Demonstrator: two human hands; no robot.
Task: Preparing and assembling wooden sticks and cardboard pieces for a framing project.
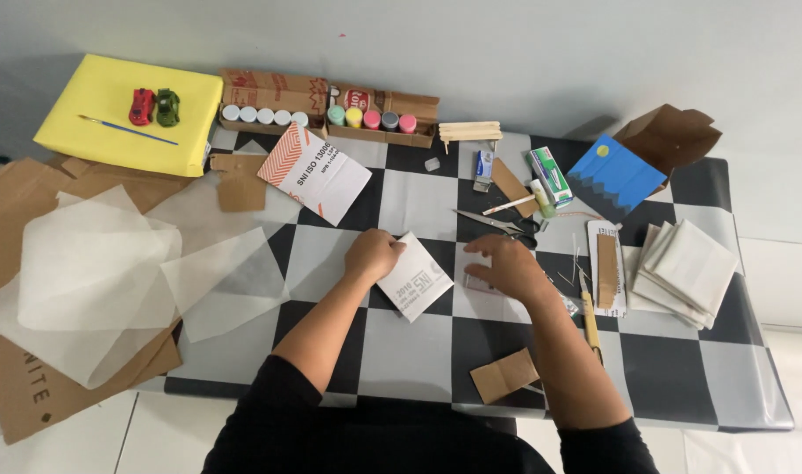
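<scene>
You have a small white card piece (416, 276) with grey print lying flat near the middle of the frame, turned diamond-wise on the checkered cloth. Its upper left corner sits under your left hand. Just right of it, a small pale scrap (476, 283) lies flat, mostly hidden under your right hand.

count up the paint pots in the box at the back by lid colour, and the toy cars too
white-lidded paint pots: 5
green-lidded pot: 1
yellow-lidded pot: 1
pink-lidded pot: 1
grey-lidded pot: 1
red-pink-lidded pot: 1
red toy car: 1
green toy car: 1
total: 12 (10 pots, 2 cars)
</scene>
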